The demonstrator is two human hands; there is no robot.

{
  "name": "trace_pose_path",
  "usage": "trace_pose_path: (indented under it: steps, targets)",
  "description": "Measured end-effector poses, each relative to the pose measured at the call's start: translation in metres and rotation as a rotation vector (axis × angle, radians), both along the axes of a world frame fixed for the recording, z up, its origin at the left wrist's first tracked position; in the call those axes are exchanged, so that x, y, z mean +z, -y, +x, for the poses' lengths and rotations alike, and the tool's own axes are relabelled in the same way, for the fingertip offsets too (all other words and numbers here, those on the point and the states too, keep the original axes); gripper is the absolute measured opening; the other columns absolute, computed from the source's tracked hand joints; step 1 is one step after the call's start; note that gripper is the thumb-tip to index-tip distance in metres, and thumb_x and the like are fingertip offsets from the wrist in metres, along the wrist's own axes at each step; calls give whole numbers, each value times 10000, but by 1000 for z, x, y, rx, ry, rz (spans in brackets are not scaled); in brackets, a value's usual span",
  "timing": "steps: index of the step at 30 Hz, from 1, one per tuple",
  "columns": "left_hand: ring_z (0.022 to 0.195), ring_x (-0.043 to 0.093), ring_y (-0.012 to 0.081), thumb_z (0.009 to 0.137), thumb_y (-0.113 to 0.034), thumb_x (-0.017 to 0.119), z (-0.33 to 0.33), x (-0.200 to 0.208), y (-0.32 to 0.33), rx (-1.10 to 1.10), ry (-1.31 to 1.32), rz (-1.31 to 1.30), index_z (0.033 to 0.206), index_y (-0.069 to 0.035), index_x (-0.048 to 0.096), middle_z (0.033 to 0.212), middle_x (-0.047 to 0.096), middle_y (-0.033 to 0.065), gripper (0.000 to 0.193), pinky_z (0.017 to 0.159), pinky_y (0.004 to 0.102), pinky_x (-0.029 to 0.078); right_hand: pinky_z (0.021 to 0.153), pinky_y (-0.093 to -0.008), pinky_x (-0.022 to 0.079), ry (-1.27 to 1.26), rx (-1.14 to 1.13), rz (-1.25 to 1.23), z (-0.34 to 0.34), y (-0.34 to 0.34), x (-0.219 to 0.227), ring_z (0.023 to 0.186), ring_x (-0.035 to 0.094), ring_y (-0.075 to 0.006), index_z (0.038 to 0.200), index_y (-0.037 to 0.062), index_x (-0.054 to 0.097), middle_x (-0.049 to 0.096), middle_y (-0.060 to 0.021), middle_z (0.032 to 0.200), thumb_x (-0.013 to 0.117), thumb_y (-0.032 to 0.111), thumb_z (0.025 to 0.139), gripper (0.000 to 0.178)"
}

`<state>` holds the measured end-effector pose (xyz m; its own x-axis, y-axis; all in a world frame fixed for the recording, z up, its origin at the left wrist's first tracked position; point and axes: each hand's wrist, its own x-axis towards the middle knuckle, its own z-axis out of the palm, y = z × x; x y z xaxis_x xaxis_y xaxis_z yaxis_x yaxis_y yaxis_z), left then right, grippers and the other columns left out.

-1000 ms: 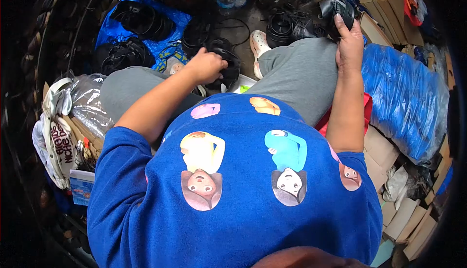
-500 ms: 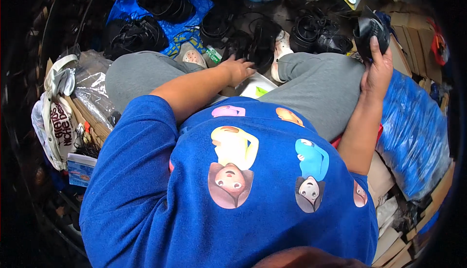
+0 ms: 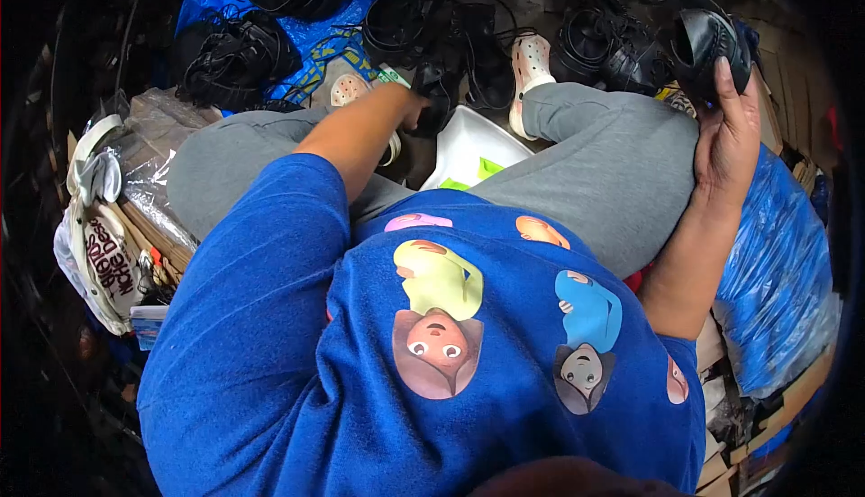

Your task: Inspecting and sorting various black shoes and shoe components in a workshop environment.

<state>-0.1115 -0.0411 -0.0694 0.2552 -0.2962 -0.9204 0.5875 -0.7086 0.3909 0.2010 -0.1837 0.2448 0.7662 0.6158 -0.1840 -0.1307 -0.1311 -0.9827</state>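
The right hand [image 3: 730, 136] has lifted its black shoe [image 3: 712, 42] higher at the far right, fingers still wrapped around it. The left hand [image 3: 410, 105] has reached further into the black straps [image 3: 468, 46]; its grip cannot be told.

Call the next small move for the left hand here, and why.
Probably close the left hand on the black strappy sandal at its fingertips and lift it clear. The right hand already holds a black shoe raised by the knee, while the left reaches down between the knees into the pile of black sandals; whether its grip has closed there is hidden.
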Motion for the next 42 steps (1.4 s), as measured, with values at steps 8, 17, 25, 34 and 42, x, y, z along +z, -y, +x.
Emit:
trace_pose_path:
  steps: [8, 17, 25, 34, 42]
  targets:
    - [986, 598, 279, 766, -325, 558, 31, 39, -11, -198, 238, 54, 1039, -148, 656, 1056, 628, 130, 340, 858, 467, 433, 914, -326, 381, -119, -53, -58, 7, -7, 3, 1023, 535, -153, 1134, 19, 536, 593, -64, 1089, 585, 153, 863, 306]
    - [1089, 491, 245, 798, -163, 496, 15, 48, -67, 17, 615, 978, 1105, -142, 540, 1093, 561, 66, 311, 904, 483, 356, 921, -368, 378, -212, -33, -33, 5, -16, 6, 1065, 516, -168, 1153, 15, 518, 568, -78, 1133, 536, 163, 892, 301]
    - [1091, 491, 271, 799, -100, 496, -40, 63, -83, 160, 418, 801, 1095, -114, 538, 1154, 529, 88, 299, 912, 476, 386, 919, -354, 373, -184, -73, -95, 3, -22, 6, 1051, 516, -159, 1136, 23, 532, 570, -70, 1124, 547, 174, 886, 292]
    - [1156, 441, 257, 763, -245, 612, -39, 74, -72, 298, 36, 977, 1198, -125, 497, 1217, 457, 71, 467, 963, 503, 328, 906, -359, 371, -232, 12, -27, 2, -22, 5, 1060, 504, -162, 1168, 55, 514, 566, -54, 1126, 543, 169, 888, 304]
    - [1055, 547, 340, 673, -489, 660, 92, 57, 7, 980, 186, 272, 1283, 55, 348, 1153, 539, 250, 875, 912, 381, 427, 907, -350, 377, -221, 5, 3, 2, -19, 8, 1044, 521, -159, 1137, 53, 528, 583, -59, 1102, 552, 167, 882, 280]
